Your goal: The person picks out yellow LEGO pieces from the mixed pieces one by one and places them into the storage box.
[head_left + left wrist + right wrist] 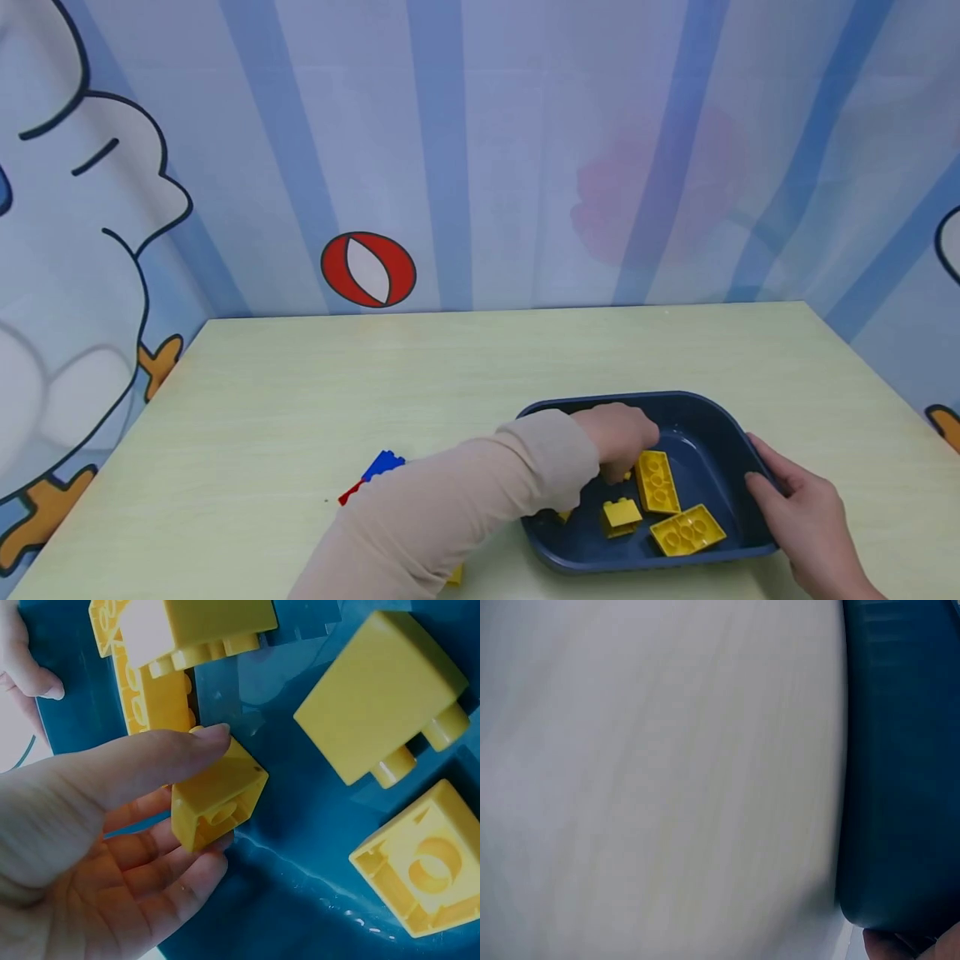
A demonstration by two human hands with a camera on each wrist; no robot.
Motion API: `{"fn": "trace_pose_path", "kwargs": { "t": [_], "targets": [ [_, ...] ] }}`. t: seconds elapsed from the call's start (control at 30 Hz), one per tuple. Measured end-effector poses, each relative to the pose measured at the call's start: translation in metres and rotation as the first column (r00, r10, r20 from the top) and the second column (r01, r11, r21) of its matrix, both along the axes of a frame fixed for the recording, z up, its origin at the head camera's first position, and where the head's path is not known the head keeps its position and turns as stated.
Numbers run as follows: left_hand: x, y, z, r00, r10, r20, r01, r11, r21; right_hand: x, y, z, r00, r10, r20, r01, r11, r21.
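Yellow block [217,796] between left hand [97,847] fingertips.

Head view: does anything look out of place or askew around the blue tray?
Mostly tidy. The yellow bricks lie tumbled at odd angles inside the blue tray, some upside down in the left wrist view. A blue brick and a red piece sit outside it on the table, partly hidden by the left sleeve. Nothing is damaged.

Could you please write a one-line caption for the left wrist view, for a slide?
Left hand pinching a small yellow brick over the dark blue tray among other yellow bricks.
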State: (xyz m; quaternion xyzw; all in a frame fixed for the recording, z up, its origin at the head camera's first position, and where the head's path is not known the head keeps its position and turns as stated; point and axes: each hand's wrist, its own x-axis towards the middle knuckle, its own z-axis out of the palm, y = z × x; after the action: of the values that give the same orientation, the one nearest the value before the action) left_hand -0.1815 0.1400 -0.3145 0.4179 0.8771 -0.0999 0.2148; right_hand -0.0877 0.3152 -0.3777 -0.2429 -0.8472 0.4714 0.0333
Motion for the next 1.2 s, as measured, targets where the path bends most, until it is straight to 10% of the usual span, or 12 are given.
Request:
{"fn": "trace_pose_path", "kwargs": {
  "t": [0.43, 0.9, 1.2],
  "targets": [
    [0.003, -0.012, 0.013, 0.998, -0.025, -0.050, 0.027, 0.999, 0.042, 0.000, 0.000, 0.000, 1.000, -0.016, 0.007, 0.016, 1.000, -0.013],
    [0.016, -0.044, 0.030, 0.966, -0.180, -0.185, 0.208, 0.967, 0.144, 0.000, 0.002, 0.001, 1.000, -0.010, -0.005, 0.010, 1.000, 0.006],
    [0.018, -0.092, 0.043, 0.982, -0.070, -0.177, 0.112, 0.963, 0.244, -0.001, -0.001, 0.001, 1.000, -0.012, 0.003, 0.012, 1.000, -0.009]
  ]
}}
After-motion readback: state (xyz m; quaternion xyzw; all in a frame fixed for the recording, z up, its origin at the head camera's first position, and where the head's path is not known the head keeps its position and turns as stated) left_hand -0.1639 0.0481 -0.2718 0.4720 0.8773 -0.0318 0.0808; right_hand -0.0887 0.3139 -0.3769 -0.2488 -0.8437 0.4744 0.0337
